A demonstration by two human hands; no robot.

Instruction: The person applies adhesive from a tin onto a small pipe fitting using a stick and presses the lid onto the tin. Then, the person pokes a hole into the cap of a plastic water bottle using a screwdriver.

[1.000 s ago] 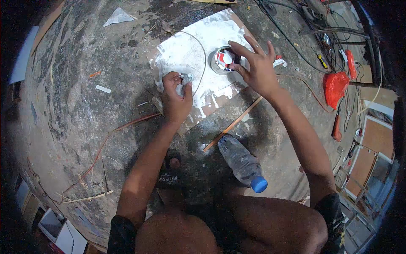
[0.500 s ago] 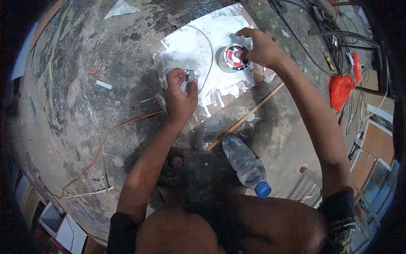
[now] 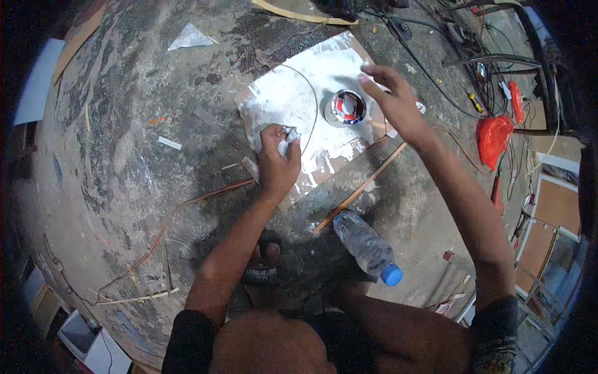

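My left hand (image 3: 278,165) is closed around a small crumpled whitish wad (image 3: 289,142), over the near left part of a board. I cannot tell whether the wad is cloth or plastic. White smears and drips cover the board (image 3: 274,93), which lies flat on the floor. On it, right of centre, stands a round tin (image 3: 347,107) with a red, white and dark top. Just right of the tin hovers my right hand (image 3: 398,103), fingers apart and nothing in them. A thin cord (image 3: 313,90) curves across the board between the hands.
A clear plastic bottle with a blue cap (image 3: 367,249) lies near my legs. Beyond it is a thin wooden strip (image 3: 361,187). Dark cables (image 3: 430,75), a yellow-handled screwdriver (image 3: 476,103) and a red plastic bag (image 3: 494,140) lie to the right.
My right hand has come off the top of the tin and moved to its right. The left hand keeps its hold on the wad. The whole view has shifted slightly.
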